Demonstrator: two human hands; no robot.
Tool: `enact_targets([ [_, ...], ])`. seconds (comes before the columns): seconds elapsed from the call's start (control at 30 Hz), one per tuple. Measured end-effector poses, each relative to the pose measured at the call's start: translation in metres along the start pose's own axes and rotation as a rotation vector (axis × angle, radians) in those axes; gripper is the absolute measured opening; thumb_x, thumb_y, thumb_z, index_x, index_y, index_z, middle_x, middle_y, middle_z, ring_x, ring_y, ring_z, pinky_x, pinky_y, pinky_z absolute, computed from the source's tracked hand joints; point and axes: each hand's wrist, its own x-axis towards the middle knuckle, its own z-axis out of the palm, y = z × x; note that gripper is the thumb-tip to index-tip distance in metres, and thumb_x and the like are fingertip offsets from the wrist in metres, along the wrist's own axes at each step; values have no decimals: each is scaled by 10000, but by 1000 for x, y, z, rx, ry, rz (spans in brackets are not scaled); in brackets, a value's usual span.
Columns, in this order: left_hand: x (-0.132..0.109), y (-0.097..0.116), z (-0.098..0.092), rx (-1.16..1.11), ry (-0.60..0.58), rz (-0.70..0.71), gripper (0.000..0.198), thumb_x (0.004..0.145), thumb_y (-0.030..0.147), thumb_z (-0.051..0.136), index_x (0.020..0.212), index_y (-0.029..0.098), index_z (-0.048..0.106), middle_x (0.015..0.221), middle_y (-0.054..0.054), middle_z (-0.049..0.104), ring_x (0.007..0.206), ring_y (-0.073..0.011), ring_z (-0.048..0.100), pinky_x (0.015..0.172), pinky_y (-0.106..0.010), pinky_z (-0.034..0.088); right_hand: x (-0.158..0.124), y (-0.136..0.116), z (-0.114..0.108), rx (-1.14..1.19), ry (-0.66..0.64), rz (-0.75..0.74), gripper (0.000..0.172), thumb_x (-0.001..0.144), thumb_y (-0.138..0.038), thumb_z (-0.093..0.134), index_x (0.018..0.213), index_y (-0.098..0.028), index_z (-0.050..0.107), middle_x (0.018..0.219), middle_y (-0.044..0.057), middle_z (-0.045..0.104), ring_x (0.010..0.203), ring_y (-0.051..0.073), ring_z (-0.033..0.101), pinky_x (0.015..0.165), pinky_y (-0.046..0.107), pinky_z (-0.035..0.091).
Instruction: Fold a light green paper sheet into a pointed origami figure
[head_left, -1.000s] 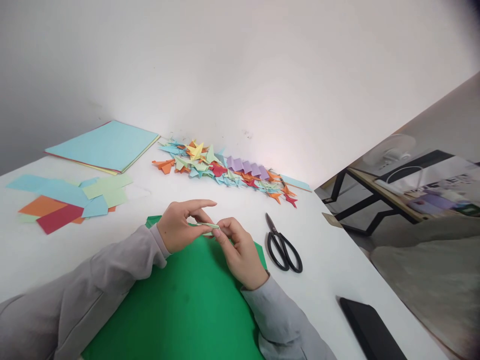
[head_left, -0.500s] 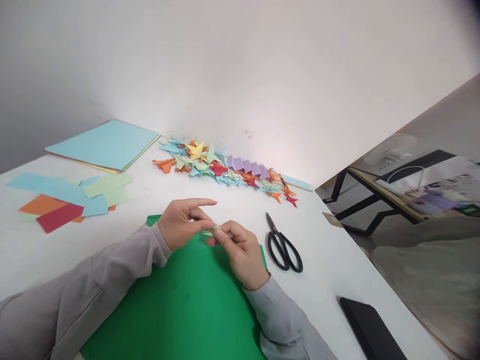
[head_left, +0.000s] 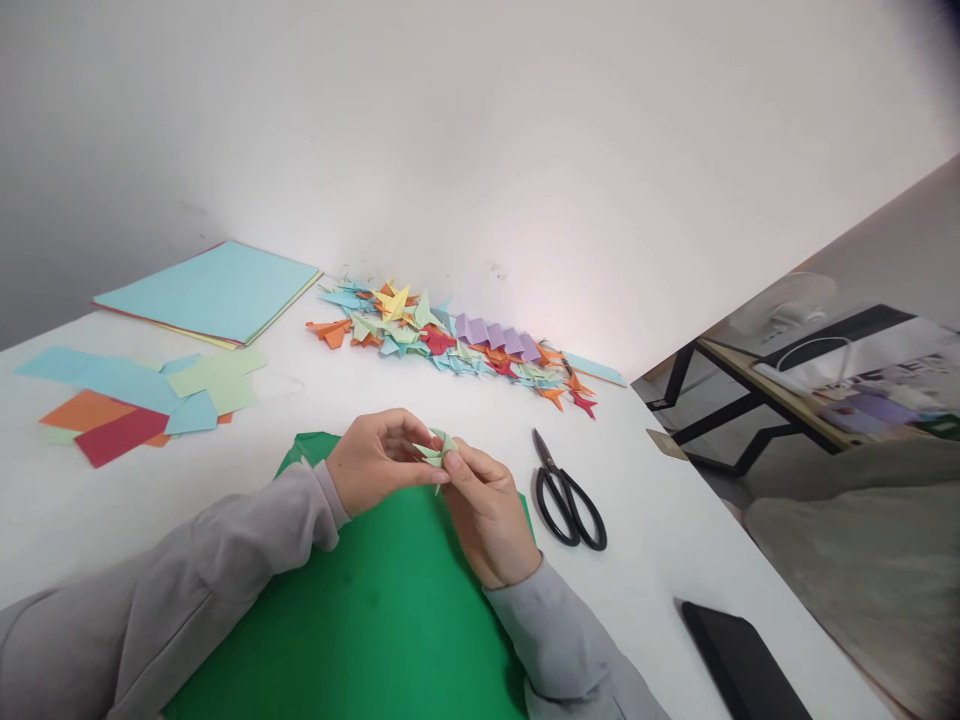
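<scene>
A small light green origami figure [head_left: 435, 450] with pointed flaps is held up over the green sheet [head_left: 360, 600]. My right hand [head_left: 487, 510] pinches its right side between thumb and fingers. From the other side, my left hand [head_left: 375, 460] closes on it, with curled fingertips at its upper edge and the thumb below. Part of the figure is hidden by the fingers. To the right of my right hand lie black-handled scissors [head_left: 568, 495], blades slightly parted.
Many colourful origami figures [head_left: 420, 325] line the wall, with a purple pleated strip [head_left: 495, 337] among them. Loose paper pieces [head_left: 124, 435] lie at left, below a stack of coloured sheets [head_left: 217, 290]. A black flat object [head_left: 742, 660] lies near the table's right edge.
My left hand's extended index finger has curled in to the paper. The green figure has turned upward, showing more of its pointed flaps. My right hand keeps its pinch.
</scene>
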Motion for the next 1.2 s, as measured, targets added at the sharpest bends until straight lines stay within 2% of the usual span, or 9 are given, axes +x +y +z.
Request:
enact_targets([
  [0.17, 0, 1, 0, -39, -55, 41, 173, 581, 231, 718, 636, 119, 598, 633, -20, 627, 633, -146, 597, 661, -312, 499, -1, -2, 1, 128, 23, 53, 99, 713, -305, 647, 760, -241, 707, 642, -9, 602, 621, 135, 481, 639, 306, 397],
  [0.27, 0, 4, 0, -14, -27, 50, 124, 614, 211, 677, 679, 115, 632, 612, -17, 616, 583, -130, 568, 554, -268, 473, 0, -3, 0, 98, 48, 34, 77, 705, -272, 650, 674, -215, 691, 606, -15, 567, 605, 125, 456, 612, 286, 384],
  [0.4, -1, 5, 0, 92, -36, 47, 63, 627, 184, 644, 626, 121, 651, 557, 4, 586, 481, -78, 465, 441, -213, 389, 1, -5, 0, 3, 85, -12, 62, 662, -270, 685, 678, -213, 664, 665, -8, 565, 643, 140, 485, 627, 290, 406],
  [0.63, 1, 0, -3, 133, -112, -37, 82, 606, 197, 649, 572, 123, 649, 437, 33, 515, 418, -62, 423, 408, -193, 345, 1, -2, -1, -54, 82, -11, 113, 678, -268, 673, 624, -189, 613, 625, -15, 512, 624, 134, 482, 612, 284, 414],
  [0.83, 1, -5, -1, 112, -134, -50, 118, 574, 222, 688, 629, 119, 670, 455, 27, 544, 438, -77, 451, 416, -201, 341, 0, 0, 0, -30, 115, -4, 161, 662, -257, 684, 570, -181, 576, 596, -30, 482, 605, 122, 462, 601, 268, 395],
  [1.0, 0, 0, -2, 143, -134, -52, 70, 587, 172, 645, 538, 123, 639, 409, 41, 506, 417, -63, 425, 418, -191, 320, 0, -2, -1, -57, 15, 16, 136, 692, -259, 662, 613, -183, 581, 575, -33, 509, 587, 122, 471, 596, 273, 382],
  [1.2, 2, -1, -3, 90, -221, -77, 105, 551, 169, 651, 473, 124, 596, 379, 44, 488, 403, -65, 425, 423, -196, 335, 1, -2, -3, -171, 23, -36, 219, 634, -261, 708, 520, -181, 539, 561, -35, 480, 557, 113, 434, 551, 260, 360],
])
